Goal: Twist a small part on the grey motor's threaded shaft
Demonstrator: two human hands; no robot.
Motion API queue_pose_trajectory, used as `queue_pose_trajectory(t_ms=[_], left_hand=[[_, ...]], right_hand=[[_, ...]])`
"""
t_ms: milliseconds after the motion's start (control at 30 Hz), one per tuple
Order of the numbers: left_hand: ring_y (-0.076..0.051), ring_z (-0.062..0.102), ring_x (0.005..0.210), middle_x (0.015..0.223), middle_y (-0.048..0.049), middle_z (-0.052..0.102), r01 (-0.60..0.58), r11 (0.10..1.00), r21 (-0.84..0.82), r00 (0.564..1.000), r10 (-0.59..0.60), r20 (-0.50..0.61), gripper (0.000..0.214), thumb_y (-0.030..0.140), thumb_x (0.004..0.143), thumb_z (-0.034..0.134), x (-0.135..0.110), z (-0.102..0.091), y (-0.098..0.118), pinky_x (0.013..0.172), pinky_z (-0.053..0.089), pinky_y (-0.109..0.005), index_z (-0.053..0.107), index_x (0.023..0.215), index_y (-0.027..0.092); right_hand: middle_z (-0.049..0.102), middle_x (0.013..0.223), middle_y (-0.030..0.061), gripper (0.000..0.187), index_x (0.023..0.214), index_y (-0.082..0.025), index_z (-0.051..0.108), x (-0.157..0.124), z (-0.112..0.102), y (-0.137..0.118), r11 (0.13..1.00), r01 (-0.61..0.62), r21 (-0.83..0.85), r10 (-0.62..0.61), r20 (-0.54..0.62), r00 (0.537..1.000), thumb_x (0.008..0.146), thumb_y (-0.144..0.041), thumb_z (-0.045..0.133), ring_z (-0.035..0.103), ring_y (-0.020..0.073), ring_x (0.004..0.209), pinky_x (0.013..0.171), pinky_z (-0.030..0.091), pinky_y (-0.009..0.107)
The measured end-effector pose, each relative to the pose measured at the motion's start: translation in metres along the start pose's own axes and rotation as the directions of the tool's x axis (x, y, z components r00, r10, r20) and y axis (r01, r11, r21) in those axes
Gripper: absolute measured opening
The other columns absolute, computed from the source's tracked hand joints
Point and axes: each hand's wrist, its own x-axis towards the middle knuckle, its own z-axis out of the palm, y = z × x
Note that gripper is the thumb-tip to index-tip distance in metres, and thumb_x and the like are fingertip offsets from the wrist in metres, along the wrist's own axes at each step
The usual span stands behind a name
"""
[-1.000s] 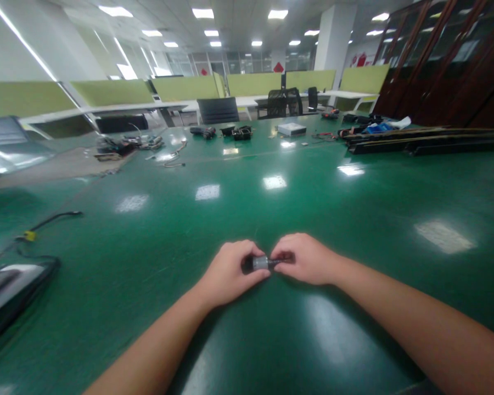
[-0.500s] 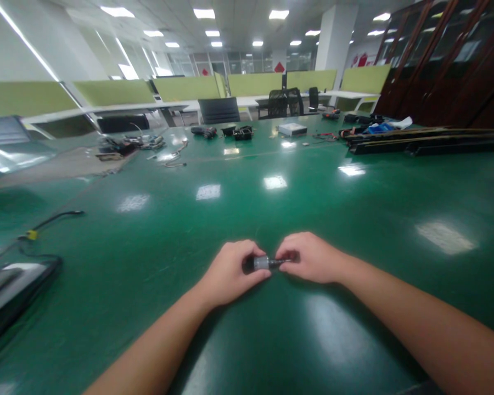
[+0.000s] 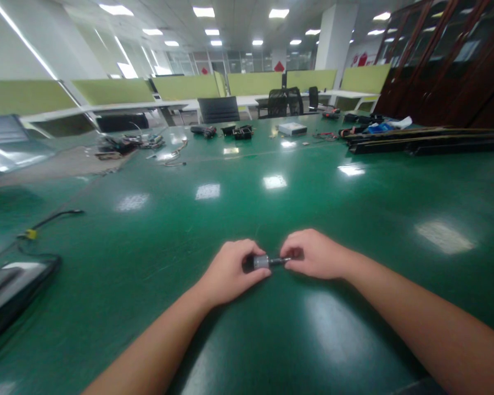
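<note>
Near the middle of the table, a short grey-and-black cylinder (image 3: 261, 261) lies level, its left end inside the curl of my left hand (image 3: 230, 271). The thumb and fingers grip it from both sides. A thin dark rod (image 3: 276, 261) sticks out of its right side, with a small shiny tip. My right hand (image 3: 308, 253) has thumb and forefinger pinched at the rod's far end; the fingers partly hide that end. Both hands rest low at the green tabletop (image 3: 247, 219).
A black-edged device (image 3: 20, 291) and a cable with a yellow tag (image 3: 31, 235) lie at the left. Farther back are tangled wires (image 3: 177, 156), black parts (image 3: 242, 132), a white box (image 3: 292, 129) and long dark bars (image 3: 428, 141) at right.
My right hand has shifted slightly right and away from me, so more of the rod and its shiny tip shows. My left hand and the cylinder stay put.
</note>
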Motion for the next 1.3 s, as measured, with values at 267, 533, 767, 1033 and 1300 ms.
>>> queue_pose_trajectory(t_ms=[267,533,767,1033,1300], left_hand=[[-0.018,0.063,0.080,0.090,0.0003,0.071,0.009,1.000,0.008,1.000,-0.009,-0.006,0.024,0.040,0.081,0.078,-0.001,-0.001,0.001,0.074,0.043,-0.030,0.069,0.093,0.021],[-0.019,0.063,0.080,0.089,0.0006,0.071,0.010,1.000,0.013,1.000,-0.010,-0.016,0.025,0.041,0.081,0.078,-0.005,-0.002,-0.002,0.074,0.043,-0.031,0.069,0.093,0.021],[-0.019,0.063,0.080,0.089,-0.0003,0.071,0.003,1.000,0.022,1.000,-0.003,-0.020,0.025,0.042,0.082,0.077,-0.005,-0.003,0.000,0.074,0.044,-0.031,0.069,0.092,0.021],[-0.018,0.063,0.076,0.086,0.0008,0.070,0.002,1.000,0.011,1.000,-0.001,-0.023,0.024,0.041,0.081,0.077,-0.002,-0.002,0.002,0.071,0.043,-0.029,0.069,0.091,0.021],[-0.018,0.064,0.078,0.089,-0.0008,0.072,0.006,1.000,0.011,0.999,-0.005,-0.032,0.023,0.036,0.080,0.077,0.003,0.002,0.004,0.072,0.045,-0.029,0.070,0.095,0.021]], right_hand=[[0.070,0.083,0.0010,0.012,0.090,-0.018,0.075,-0.003,-0.004,0.006,0.999,-0.030,0.012,0.030,0.018,0.999,0.078,-0.016,0.073,0.062,0.0129,0.073,0.067,0.046,0.024],[0.069,0.084,0.0015,0.012,0.089,-0.019,0.076,-0.006,-0.013,0.014,0.996,-0.073,-0.058,0.074,0.007,0.997,0.077,-0.018,0.074,0.061,0.0140,0.074,0.067,0.045,0.025],[0.069,0.082,0.0010,0.011,0.087,-0.019,0.076,-0.005,-0.014,0.013,0.997,-0.078,-0.002,0.078,0.025,0.997,0.076,-0.018,0.075,0.061,0.0131,0.071,0.065,0.045,0.024],[0.069,0.084,0.0009,0.011,0.092,-0.020,0.076,-0.004,-0.007,0.008,0.999,-0.036,0.016,0.036,0.025,0.999,0.081,-0.020,0.075,0.061,0.0130,0.074,0.067,0.044,0.024],[0.072,0.091,0.0030,0.010,0.095,-0.020,0.075,0.011,0.023,-0.004,0.996,0.084,-0.004,-0.084,-0.074,0.994,0.089,-0.024,0.069,0.063,0.0160,0.085,0.079,0.044,0.029]])
